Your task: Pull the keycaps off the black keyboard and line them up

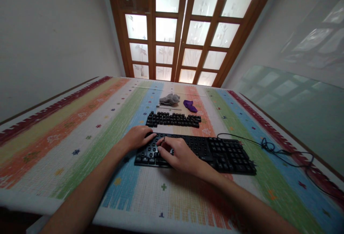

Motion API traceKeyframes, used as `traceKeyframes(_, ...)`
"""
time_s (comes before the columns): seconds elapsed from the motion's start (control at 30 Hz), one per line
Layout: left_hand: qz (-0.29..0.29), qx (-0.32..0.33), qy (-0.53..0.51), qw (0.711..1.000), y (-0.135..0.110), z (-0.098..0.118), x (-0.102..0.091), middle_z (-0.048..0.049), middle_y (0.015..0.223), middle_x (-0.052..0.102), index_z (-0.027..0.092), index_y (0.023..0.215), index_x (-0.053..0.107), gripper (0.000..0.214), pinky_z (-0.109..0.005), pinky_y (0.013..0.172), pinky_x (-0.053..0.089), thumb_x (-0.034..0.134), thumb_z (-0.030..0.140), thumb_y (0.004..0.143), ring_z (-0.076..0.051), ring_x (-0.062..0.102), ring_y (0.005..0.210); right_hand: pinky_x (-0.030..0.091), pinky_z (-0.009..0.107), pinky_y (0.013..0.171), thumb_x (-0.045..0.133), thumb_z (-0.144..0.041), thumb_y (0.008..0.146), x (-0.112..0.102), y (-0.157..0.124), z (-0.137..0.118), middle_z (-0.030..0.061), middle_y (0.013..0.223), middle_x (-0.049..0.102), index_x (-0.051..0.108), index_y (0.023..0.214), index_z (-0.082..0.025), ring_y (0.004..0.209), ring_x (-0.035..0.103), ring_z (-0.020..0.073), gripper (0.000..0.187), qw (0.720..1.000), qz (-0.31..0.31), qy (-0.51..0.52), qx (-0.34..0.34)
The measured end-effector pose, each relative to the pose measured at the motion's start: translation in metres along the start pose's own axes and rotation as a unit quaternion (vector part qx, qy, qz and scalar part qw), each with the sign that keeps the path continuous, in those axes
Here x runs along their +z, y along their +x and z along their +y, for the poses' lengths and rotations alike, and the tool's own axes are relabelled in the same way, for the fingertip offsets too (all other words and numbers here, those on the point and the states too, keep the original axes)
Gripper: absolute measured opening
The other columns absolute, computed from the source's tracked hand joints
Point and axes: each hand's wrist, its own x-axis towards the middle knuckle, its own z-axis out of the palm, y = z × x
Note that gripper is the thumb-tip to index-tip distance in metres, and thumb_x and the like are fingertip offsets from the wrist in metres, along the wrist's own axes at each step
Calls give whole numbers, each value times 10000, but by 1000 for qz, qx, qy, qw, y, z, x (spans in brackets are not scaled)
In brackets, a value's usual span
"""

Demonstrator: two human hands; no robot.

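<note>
A black keyboard [197,146] lies across the striped cloth. Many of its main-section keycaps are off, while the number pad and bottom row still carry theirs. My left hand [137,137] grips the keyboard's far left corner, thumb on top and the other fingers partly hidden. Above the left part of the keyboard, my right hand [178,153] is closed in a pinch; a small dark bit shows at the fingertips, too small to name. Just behind the keyboard, loose black keycaps [174,119] are laid out in rows.
Beyond the keycaps lie a thin stick-like item [169,108], a crumpled grey cloth [169,99] and a purple cloth [190,106]. The keyboard's black cable [271,148] is coiled on the right. Striped tablecloth [88,162] covers the table, with walls on both sides.
</note>
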Motion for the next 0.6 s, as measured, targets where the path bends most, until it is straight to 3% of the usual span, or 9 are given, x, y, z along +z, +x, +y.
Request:
traceKeyframes(0.2,-6,-5,15,1000,0,1,-1,-88,855,727,163,907,717,333,-295,726,451,475,380,978,-221,666,820,381,250,597,565,-184,914,4,6,-6,22,693,637,625,823,-142,596,539,130,117,999,-26,-37,-15)
traceKeyframes(0.4,-3,-9,10,1000,0,3,-2,-92,857,726,164,919,722,321,-293,721,455,483,372,970,-221,667,819,368,255,609,556,-183,927,3,11,-6,34,733,649,604,822,-146,614,537,132,121,999,-23,-46,-18)
traceKeyframes(0.6,-7,-3,10,1000,0,2,-2,-97,847,726,163,888,724,345,-296,702,452,468,377,975,-223,666,802,370,256,602,525,-211,957,-2,15,0,28,730,641,583,805,-156,614,539,132,171,999,-23,-29,27)
